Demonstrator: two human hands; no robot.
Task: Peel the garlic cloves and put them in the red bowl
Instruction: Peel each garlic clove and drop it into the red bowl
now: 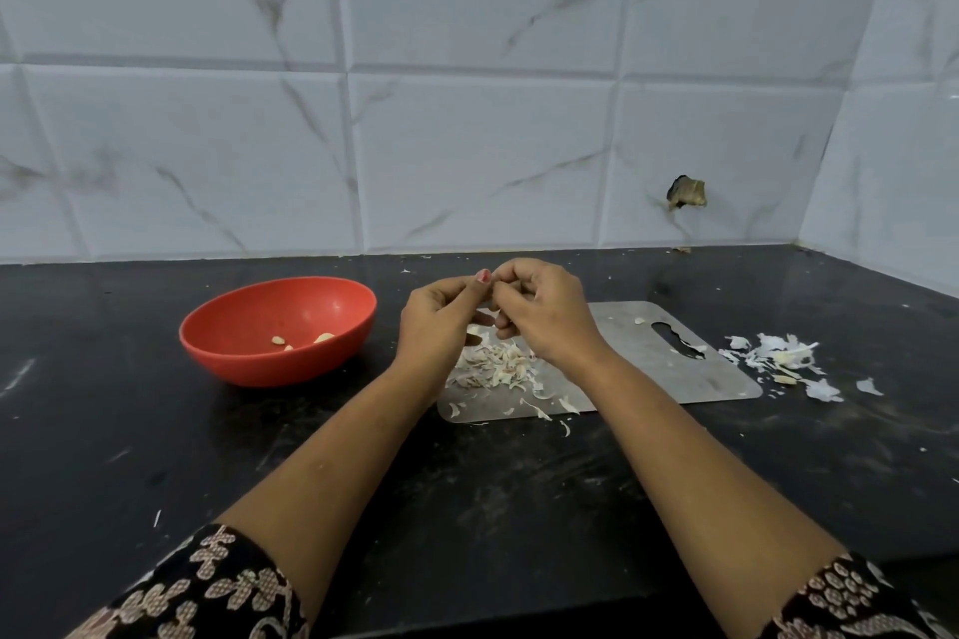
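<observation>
A red bowl [244, 343] stands on the black counter at the left, with three peeled garlic cloves [324, 338] in its bottom. My left hand [438, 322] and my right hand [545, 314] meet above a steel cutting board [674, 368]. Their fingertips pinch a small garlic clove between them; the clove is almost wholly hidden by the fingers. Under the hands lies a heap of garlic skins [498, 366] on the board. More skins with a few garlic pieces [789, 358] lie on the counter right of the board.
The black counter [155, 457] runs to a tiled wall behind and a side wall at the right. A broken hole [686, 193] shows in the back tiles. Skin scraps are scattered around the board.
</observation>
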